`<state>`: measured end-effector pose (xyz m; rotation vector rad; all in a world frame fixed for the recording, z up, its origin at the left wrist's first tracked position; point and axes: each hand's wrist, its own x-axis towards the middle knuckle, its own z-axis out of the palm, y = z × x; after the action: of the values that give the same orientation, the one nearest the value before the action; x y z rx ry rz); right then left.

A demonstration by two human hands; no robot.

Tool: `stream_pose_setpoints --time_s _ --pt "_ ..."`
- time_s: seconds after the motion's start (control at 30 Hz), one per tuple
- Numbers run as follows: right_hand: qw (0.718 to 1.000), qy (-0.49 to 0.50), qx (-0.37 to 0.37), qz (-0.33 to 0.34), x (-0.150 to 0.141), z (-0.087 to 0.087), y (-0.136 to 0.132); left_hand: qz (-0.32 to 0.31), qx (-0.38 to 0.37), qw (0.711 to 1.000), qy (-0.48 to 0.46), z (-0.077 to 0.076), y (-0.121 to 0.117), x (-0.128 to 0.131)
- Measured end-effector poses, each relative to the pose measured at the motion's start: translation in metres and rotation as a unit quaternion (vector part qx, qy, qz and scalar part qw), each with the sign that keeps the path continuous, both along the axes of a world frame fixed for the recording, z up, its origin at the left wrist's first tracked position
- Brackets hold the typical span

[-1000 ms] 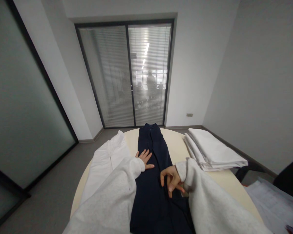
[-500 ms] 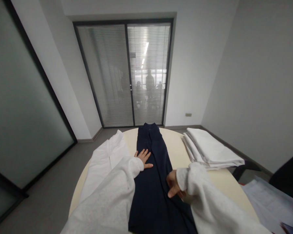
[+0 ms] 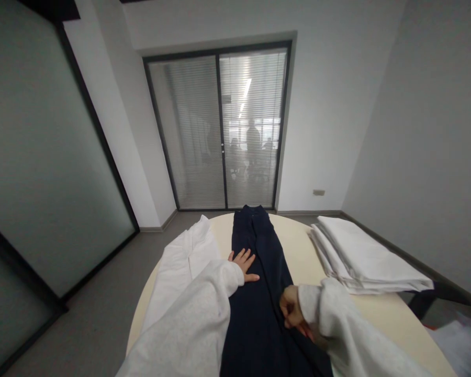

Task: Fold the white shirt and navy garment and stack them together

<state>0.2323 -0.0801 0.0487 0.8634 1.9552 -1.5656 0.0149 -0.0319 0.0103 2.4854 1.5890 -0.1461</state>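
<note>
Dark navy trousers (image 3: pixel 259 262) lie stretched lengthwise down the middle of a round cream table (image 3: pixel 298 246), waistband at the far edge. My left hand (image 3: pixel 244 263) rests flat on the trousers' left side, fingers spread and open. My right hand (image 3: pixel 292 311) sits at the trousers' right edge, nearer to me. Its fingers are curled and closed on the fabric there. Both arms wear light grey sleeves.
A white garment (image 3: pixel 180 262) lies along the table's left side. A stack of folded white cloth (image 3: pixel 365 256) sits on the right. Beyond the table are glass doors with blinds (image 3: pixel 220 136), with people's outlines behind. A dark chair (image 3: pixel 427 298) stands at the right.
My right hand has moved from over the trousers' middle to their right edge, and its fingers have curled onto the fabric. My left hand stays flat. The view has tilted a little.
</note>
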Motion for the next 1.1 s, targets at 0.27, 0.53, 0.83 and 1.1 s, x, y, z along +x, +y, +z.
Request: stream_pose_setpoints --time_s 0.27,0.53,0.83,1.1 --pt "0.985 0.006 -0.173 0.015 -0.017 0.028 -0.024 -0.001 -0.001 1.0 -0.005 0.002 -0.002 0.0" --pt "0.969 0.173 -0.173 0.029 -0.001 0.058 -0.035 -0.022 -0.005 1.0 -0.022 0.002 -0.003 -0.003" --pt "0.78 0.128 0.598 -0.13 -0.02 -0.046 0.038 -0.054 -0.059 0.996 -0.046 0.033 0.014 -0.026" --pt "0.785 0.031 0.616 -0.05 -0.014 -0.064 0.053 0.012 -0.123 0.99 -0.062 0.054 0.003 -0.016"
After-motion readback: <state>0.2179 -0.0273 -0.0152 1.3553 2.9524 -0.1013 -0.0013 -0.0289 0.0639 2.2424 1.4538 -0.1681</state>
